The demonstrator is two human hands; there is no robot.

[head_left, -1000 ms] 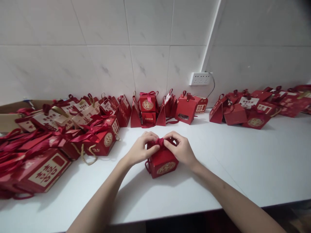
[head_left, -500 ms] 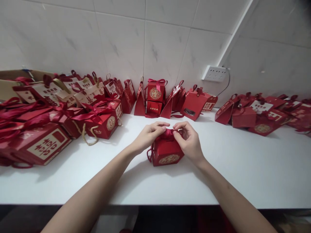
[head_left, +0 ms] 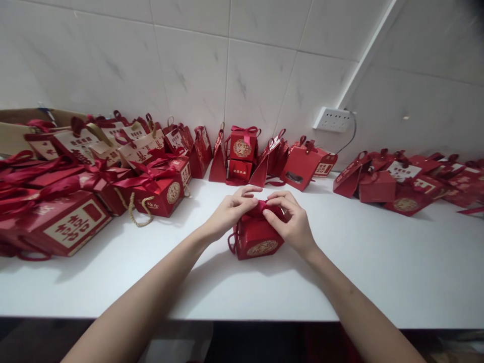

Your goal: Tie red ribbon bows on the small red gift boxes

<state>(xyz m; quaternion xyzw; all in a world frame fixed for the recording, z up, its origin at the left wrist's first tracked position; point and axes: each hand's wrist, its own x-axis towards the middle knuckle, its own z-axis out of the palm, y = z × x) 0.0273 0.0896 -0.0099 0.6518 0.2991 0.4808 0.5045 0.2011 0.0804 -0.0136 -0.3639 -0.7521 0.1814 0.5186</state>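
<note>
Your small red box [head_left: 257,242] stands on the white bench [head_left: 378,262], near its front edge and straight before you. It rests on its base, so I think neither hand needs to carry it and both are free for the top. Your left hand [head_left: 229,214] and right hand [head_left: 295,224] meet over the box, and each pinches the red ribbon [head_left: 260,208] with fingertips closed on it (the knot itself is mostly hidden under your fingers). The wrists lie low, close to the bench, which probably keeps the pinch steady. Other red boxes [head_left: 151,186] lie well apart, at the left and along the wall.

Compared with half a second ago, the box has not moved. Your right fingers now curl lower over the ribbon, and both hands sit a little closer together.
</note>
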